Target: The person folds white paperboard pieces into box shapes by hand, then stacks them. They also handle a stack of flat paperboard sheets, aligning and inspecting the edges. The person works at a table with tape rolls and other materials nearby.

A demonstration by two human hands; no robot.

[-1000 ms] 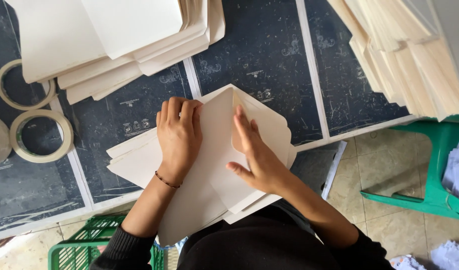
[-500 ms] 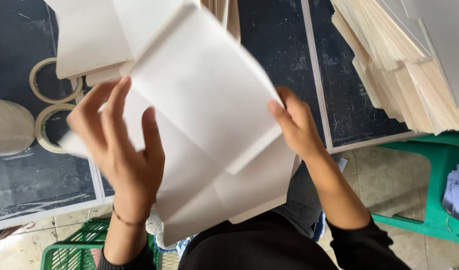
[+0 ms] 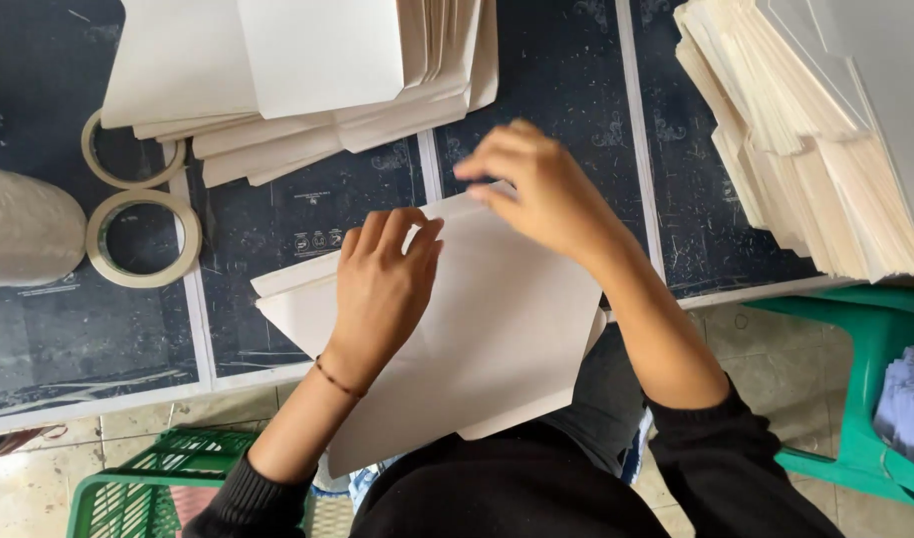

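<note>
My left grip [image 3: 382, 289] lies flat, fingers spread, pinning the sheets [image 3: 497, 329] to the bench [image 3: 546, 90], while my right grip [image 3: 536, 184] pinches the top sheet's far edge.

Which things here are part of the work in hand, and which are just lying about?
In hand: left hand pressing flat on the cream sheet; right hand at its top edge.

Lying about: paper stacks and, two tape rings, green crate, green stool.
</note>
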